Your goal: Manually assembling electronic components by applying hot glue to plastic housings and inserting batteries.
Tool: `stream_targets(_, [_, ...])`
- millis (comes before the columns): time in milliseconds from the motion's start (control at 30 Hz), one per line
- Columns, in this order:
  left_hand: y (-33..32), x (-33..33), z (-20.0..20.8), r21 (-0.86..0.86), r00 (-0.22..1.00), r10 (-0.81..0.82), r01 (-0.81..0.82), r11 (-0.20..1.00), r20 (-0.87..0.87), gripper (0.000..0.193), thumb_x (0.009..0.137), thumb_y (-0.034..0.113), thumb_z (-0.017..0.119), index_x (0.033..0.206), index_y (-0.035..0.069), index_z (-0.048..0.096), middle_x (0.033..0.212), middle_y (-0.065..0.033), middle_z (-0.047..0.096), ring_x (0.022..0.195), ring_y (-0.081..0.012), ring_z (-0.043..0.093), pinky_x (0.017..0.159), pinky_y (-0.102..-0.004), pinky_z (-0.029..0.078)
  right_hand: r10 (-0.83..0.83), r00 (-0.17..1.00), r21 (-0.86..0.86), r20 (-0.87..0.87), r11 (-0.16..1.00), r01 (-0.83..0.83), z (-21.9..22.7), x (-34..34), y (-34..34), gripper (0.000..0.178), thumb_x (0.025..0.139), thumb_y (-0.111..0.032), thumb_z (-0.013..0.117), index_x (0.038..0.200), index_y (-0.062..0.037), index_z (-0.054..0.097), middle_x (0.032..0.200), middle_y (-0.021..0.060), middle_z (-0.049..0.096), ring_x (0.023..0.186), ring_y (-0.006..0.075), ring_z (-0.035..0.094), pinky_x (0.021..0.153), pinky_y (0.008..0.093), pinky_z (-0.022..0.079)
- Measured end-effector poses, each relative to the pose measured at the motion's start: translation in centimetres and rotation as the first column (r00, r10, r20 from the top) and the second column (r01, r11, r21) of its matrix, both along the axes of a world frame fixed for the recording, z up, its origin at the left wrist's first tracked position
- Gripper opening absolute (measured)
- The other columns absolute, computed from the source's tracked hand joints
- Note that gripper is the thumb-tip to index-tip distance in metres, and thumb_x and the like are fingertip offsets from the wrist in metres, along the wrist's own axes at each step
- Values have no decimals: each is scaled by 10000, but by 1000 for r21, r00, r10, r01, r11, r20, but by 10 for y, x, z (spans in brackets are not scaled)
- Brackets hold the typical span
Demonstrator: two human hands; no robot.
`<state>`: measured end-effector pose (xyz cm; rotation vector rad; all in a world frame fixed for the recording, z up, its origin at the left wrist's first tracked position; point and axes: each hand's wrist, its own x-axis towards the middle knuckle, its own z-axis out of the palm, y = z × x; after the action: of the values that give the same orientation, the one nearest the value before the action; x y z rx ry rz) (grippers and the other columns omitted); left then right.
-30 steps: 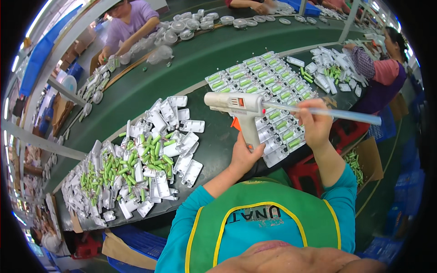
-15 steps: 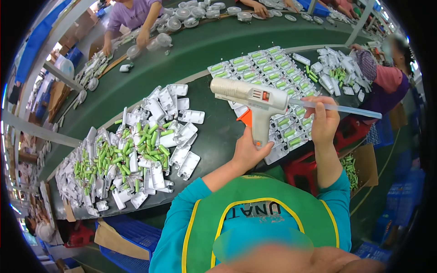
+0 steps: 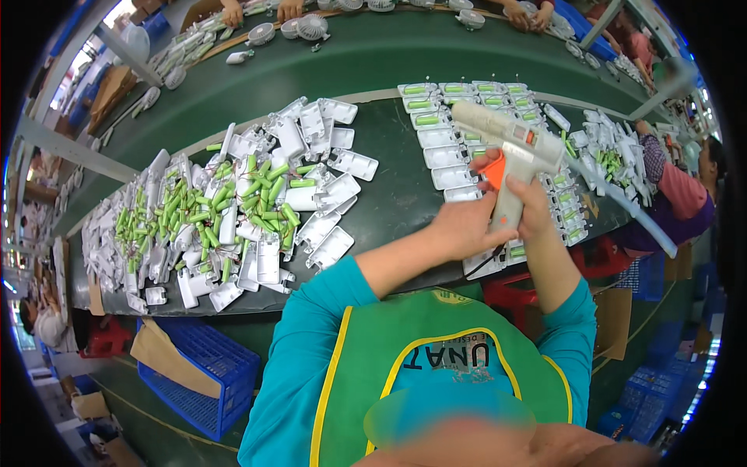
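Observation:
Both my hands are on a white glue gun [image 3: 498, 128] with an orange trigger [image 3: 493, 170], its nozzle end pointing to the far left. A long translucent glue stick [image 3: 622, 193] juts out of its back, bending down to the right. My right hand [image 3: 532, 208] is closed around the handle, and fingers show beside the trigger. Against the lower handle, my left hand [image 3: 469, 224] grips as well, its fingers partly hidden. Beneath the gun lie rows of white plastic shells [image 3: 447, 157], several with a green battery cell [image 3: 426, 121] inside.
A heap of white shells and loose green cells [image 3: 210, 210] covers the table's left. Another pile [image 3: 611, 156] lies at right beside a co-worker [image 3: 675, 183]. Across the green conveyor belt [image 3: 327, 66], other people's hands handle small fans [image 3: 313, 28]. A blue crate [image 3: 206, 373] stands below left.
My right hand has moved from the glue stick to the handle. The gun has shifted right and tilted, and the whole view has turned somewhat.

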<state>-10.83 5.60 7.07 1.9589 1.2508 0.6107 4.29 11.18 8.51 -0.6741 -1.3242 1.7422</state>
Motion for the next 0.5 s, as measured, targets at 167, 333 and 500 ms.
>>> stream_targets(167, [7, -61, -10, 239, 947, 56, 22, 971, -315, 349, 810, 409, 658, 934, 87, 604, 875, -107, 648, 853, -314, 631, 734, -445, 472, 41, 989, -51, 140, 998, -34, 30, 16, 59, 456, 868, -264, 600, 1241, -18, 509, 1135, 107, 606, 1099, 209, 581, 738, 279, 537])
stream_targets(333, [-22, -121, -25, 392, 888, 294, -144, 909, -354, 201, 797, 256, 695, 900, 112, 601, 845, -70, 606, 851, -273, 601, 749, -410, 412, 12, 935, -184, 355, 981, 58, 2, 17, 73, 372, 891, -292, 590, 1170, -45, 578, 975, 62, 671, 920, 155, 638, 642, 263, 489])
stream_targets(500, [-58, -127, -46, 504, 940, 297, -177, 846, -168, 160, 773, 173, 697, 886, 113, 601, 833, -44, 577, 795, -244, 567, 746, -386, 392, 22, 903, -218, 429, 973, 80, -20, 3, 80, 355, 902, -297, 582, 1137, -31, 599, 963, 89, 681, 880, 152, 646, 628, 255, 484])
